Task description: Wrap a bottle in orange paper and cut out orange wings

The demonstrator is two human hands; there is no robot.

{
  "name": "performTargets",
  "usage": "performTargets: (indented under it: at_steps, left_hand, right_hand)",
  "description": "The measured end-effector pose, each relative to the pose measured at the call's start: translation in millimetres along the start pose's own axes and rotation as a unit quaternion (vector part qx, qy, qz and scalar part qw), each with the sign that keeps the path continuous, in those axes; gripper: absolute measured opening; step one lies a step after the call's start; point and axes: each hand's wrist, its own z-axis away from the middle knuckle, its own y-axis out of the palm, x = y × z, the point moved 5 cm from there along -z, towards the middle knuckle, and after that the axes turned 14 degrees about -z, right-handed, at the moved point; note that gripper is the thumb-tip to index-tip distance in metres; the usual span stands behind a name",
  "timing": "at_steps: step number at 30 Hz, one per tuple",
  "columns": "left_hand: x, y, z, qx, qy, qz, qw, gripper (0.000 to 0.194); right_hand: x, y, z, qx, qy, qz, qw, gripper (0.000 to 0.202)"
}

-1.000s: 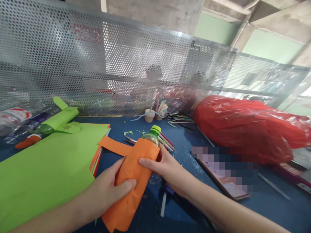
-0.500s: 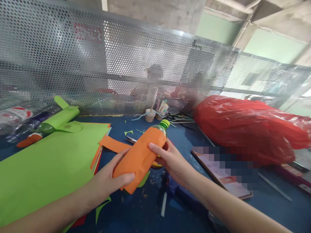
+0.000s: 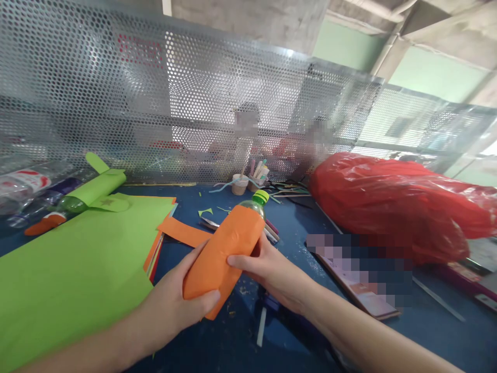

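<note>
A clear plastic bottle (image 3: 251,205) with a green cap is wrapped in orange paper (image 3: 229,248) and tilts with its cap away from me. My left hand (image 3: 190,285) grips the lower end, its thumb lying across the front of the paper. Around the right side of the wrapped bottle is my right hand (image 3: 267,264), thumb pressed on the paper and other fingers hidden behind. An orange paper strip (image 3: 182,233) lies on the table just behind my left hand. Scissors (image 3: 208,223) and pens (image 3: 272,230) show partly behind the bottle.
Green paper sheets (image 3: 77,259) cover the left side, with a green-wrapped bottle (image 3: 97,189) and clear bottles (image 3: 23,186) behind. A red plastic bag (image 3: 388,207) and a phone (image 3: 361,285) lie right. Small cups (image 3: 239,184) stand before a perforated metal screen (image 3: 213,103).
My right hand has slid slightly down and left along the orange paper. The bottle has shifted a little toward me, and pens now show beside it.
</note>
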Motion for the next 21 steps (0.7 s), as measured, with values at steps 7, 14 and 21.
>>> performTargets:
  at_steps: [7, 14, 21]
  left_hand:
    - [-6.5, -6.1, 1.7, -0.028, 0.002, -0.062, 0.998, 0.085]
    - [-0.2, 1.7, 2.9, 0.060, 0.055, 0.151, 0.985, 0.085]
    - [8.8, 5.1, -2.8, 0.028, 0.044, 0.128, 0.990, 0.093]
  right_hand:
    - [-3.7, 7.7, 2.1, 0.038, -0.029, -0.012, 0.999, 0.073]
    - [6.6, 4.0, -1.5, 0.053, 0.007, -0.021, 0.998, 0.060]
    - [5.3, 3.4, 0.2, 0.050, 0.009, -0.027, 0.998, 0.067]
